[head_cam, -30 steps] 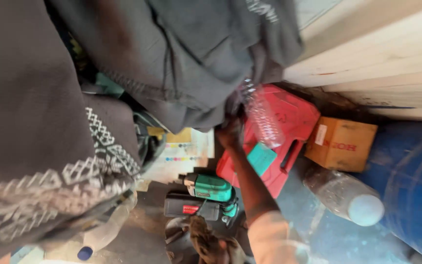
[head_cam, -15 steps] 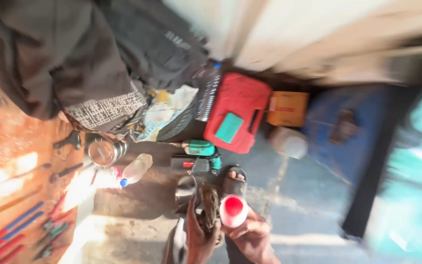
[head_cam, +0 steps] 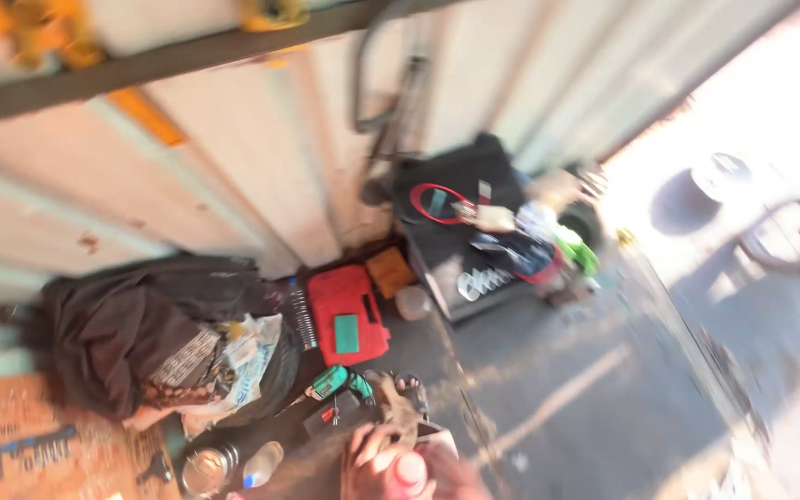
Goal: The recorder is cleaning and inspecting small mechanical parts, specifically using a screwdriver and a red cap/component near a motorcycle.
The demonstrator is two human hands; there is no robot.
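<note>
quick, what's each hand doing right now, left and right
Left hand: at the bottom edge, closed around a red-capped container, though blur hides the grip.
Right hand: only a blurred sliver shows; cannot be told.

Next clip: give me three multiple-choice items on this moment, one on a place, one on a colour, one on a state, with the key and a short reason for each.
1. Where does the red case lie?
A. On the floor by the pale wall
B. On a shelf
C. In the person's hands

2. What colour is the small panel on that case's lid?
A. Yellow
B. Green
C. White

3. How is the case?
A. Open, tools spilled out
B. Shut, lying flat
C. Standing on end

Key: 1 A, it sits on the ground next to the wall and the dark clothes. 2 B, a green rectangle shows on the lid. 3 B, the lid is down.
</note>
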